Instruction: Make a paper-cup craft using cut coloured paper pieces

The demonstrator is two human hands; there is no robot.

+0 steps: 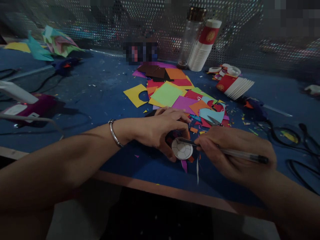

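Snugly closed, the right fingers (208, 146) grip a pen (240, 155).

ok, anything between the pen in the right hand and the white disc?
Nothing visible: the right hand holds the pen with its tip over the white disc; whether they touch is unclear. The left hand curls beside the disc, its fingers not across the marked face.
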